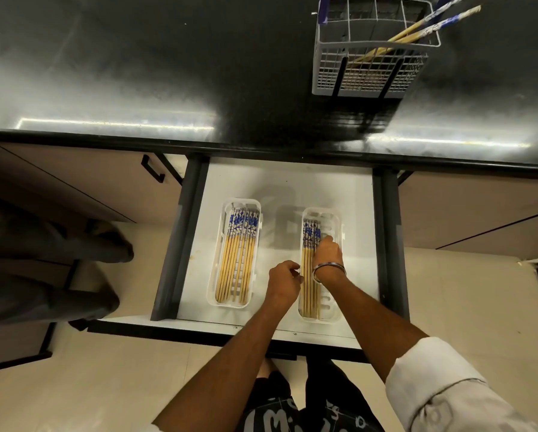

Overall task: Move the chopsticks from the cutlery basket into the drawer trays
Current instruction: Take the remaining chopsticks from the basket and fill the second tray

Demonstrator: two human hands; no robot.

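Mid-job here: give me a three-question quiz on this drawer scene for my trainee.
1. True or false: the cutlery basket on the counter is already empty of chopsticks.
2. Which tray holds more chopsticks? A) left tray B) right tray
3. Fill in: the right hand is over the ____ tray, while the left hand hovers between the trays.

Key: 1 false, a few chopsticks remain in it; 2 A; 3 right.

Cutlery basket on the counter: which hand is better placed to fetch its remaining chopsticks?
Probably the right hand: the cutlery basket stands far right on the counter, on that hand's side. The left hand is farther off.
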